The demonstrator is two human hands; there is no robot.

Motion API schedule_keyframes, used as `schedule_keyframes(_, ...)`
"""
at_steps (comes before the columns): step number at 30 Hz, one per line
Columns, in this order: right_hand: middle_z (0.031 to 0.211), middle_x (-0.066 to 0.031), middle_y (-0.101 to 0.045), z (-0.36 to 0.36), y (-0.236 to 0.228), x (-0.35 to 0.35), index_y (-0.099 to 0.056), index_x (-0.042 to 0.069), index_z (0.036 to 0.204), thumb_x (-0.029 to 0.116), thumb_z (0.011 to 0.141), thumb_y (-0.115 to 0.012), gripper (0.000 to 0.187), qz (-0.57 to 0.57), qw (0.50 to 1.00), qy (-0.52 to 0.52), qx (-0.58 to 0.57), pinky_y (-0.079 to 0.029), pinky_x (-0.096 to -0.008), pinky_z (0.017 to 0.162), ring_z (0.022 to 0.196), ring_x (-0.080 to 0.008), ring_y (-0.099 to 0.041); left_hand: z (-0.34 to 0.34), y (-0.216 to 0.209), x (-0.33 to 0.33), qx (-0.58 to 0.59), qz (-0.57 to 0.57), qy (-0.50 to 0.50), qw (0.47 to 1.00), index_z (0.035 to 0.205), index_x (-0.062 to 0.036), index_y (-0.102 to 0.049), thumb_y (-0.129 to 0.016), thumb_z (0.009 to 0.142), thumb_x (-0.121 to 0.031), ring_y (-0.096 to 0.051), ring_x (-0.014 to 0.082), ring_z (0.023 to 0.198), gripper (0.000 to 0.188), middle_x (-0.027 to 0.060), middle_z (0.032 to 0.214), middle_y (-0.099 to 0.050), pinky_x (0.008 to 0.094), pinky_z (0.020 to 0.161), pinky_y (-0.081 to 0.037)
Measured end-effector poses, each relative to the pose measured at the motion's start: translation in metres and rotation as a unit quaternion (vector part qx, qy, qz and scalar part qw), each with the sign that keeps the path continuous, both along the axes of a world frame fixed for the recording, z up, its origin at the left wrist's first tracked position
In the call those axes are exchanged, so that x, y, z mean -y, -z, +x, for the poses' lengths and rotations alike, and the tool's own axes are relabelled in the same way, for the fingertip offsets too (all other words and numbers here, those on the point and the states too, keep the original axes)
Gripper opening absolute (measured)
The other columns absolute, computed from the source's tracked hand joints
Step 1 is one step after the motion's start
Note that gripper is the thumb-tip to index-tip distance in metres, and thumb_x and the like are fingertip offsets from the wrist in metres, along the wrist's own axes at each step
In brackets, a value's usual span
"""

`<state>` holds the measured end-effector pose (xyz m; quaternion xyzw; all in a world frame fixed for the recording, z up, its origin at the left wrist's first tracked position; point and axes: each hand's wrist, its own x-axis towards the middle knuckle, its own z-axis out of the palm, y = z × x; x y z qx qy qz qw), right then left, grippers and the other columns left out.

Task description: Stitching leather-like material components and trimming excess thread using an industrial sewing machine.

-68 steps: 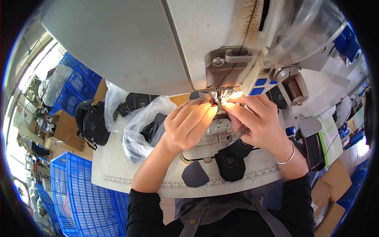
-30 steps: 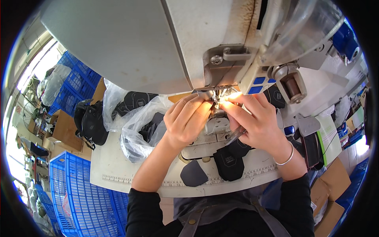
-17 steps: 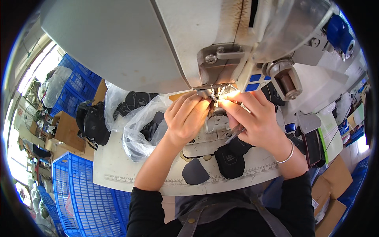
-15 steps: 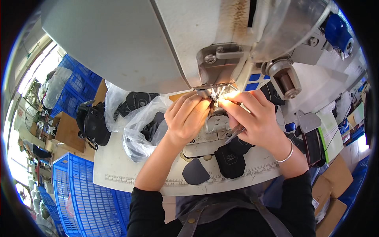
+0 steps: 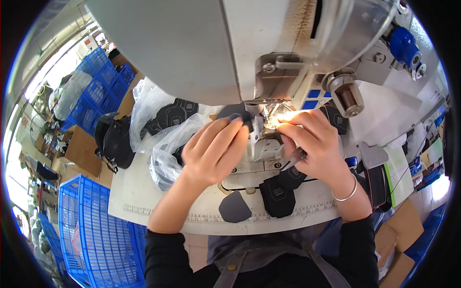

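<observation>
A large grey sewing machine [image 5: 201, 43] fills the top of the view, with its lit needle area [image 5: 269, 117] just under the head. My left hand [image 5: 213, 151] rests on the machine bed left of the needle, its fingertips pinching a small dark fabric piece [image 5: 237, 114]. On the other side of the needle, my right hand [image 5: 312, 144] has its fingertips at the lit spot and a thin metal tool [image 5: 295, 157] tucked under its palm. A bangle sits on that wrist.
Several dark cut fabric pieces [image 5: 276, 194] lie near the front edge of the white table [image 5: 129, 197]. Clear plastic bags [image 5: 165, 144] holding more dark pieces sit at the left. Blue crates [image 5: 89, 230] stand on the floor left; cardboard boxes [image 5: 394, 249] at lower right.
My head has moved closer, so the machine and hands look larger. Both hands stay at the needle, with the left fingertips shifted slightly toward it.
</observation>
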<state>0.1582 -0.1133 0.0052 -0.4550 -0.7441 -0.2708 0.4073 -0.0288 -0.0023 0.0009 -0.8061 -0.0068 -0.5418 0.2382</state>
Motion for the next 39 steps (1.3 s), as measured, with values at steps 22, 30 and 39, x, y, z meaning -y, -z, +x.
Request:
schedule_keyframes(22,0.059,-0.0048,-0.057,-0.041,-0.001,0.062,-0.052,0.0,0.073,0.02,0.088,-0.056,0.025,-0.436,0.681,-0.274,-0.52,-0.04,-0.0179,0.046,0.049,-0.0057,-0.051,-0.044,0.039,0.086,0.018,0.087,0.108,0.99,0.076,-0.0095,-0.067,-0.061,0.063,-0.008,-0.057,0.0127,0.069,0.015,-0.0003,0.077,-0.059,0.0248,0.061,-0.053)
schedule_keyframes(30,0.056,0.0008,-0.054,-0.037,0.027,0.075,-0.051,0.002,0.072,0.015,0.084,-0.063,0.021,-0.441,0.73,-0.184,-0.489,-0.031,-0.0164,0.044,0.048,-0.0012,-0.044,-0.046,0.017,0.105,-0.089,-0.607,0.181,0.769,0.086,0.0033,-0.062,-0.053,0.088,-0.011,-0.054,0.0115,0.059,0.017,0.0043,0.071,-0.06,0.0227,0.05,-0.046)
schedule_keyframes(39,0.058,0.0035,-0.047,-0.034,0.04,0.096,-0.058,0.001,0.087,0.005,0.074,-0.068,0.018,-0.322,0.817,-0.09,-0.47,-0.029,-0.0156,0.044,0.05,-0.0002,-0.039,-0.042,0.032,0.106,-0.043,-0.865,0.308,0.393,0.091,0.0022,-0.062,-0.048,0.093,-0.024,-0.045,0.0001,0.061,0.03,-0.0049,0.068,-0.047,0.0177,0.047,-0.046)
